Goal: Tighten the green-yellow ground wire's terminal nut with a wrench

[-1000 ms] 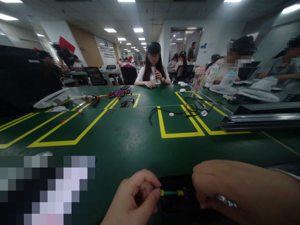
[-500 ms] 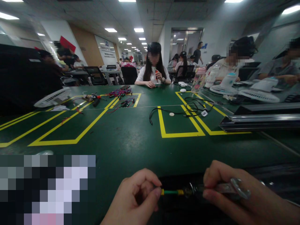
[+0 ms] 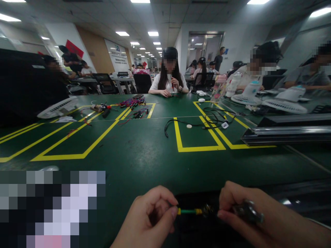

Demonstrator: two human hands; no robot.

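Note:
My left hand (image 3: 152, 215) pinches one yellow end of a short green wire (image 3: 189, 211) between thumb and forefinger. The wire runs right to a second yellow end, beside a small shiny metal fitting (image 3: 207, 210) that is too dark to make out. Close to that fitting, my right hand (image 3: 248, 210) is closed on a metal wrench (image 3: 254, 214). The open jaw end of the wrench sticks out across the palm; its other end is lost in shadow near the fitting. Both hands are over a dark glossy piece (image 3: 196, 230) at the table's near edge.
Dark metal profiles (image 3: 289, 132) lie at the right. Black cables (image 3: 217, 115) and a small round disc (image 3: 189, 126) are mid-table. Wire bundles (image 3: 134, 101) and a white fan (image 3: 58, 107) lie further left. Across the green table (image 3: 144, 144) sits a person (image 3: 169, 75).
My right hand has shifted a little left and down, and the wrench has turned, so its jaw shows less clearly. My left hand and the wire look unchanged.

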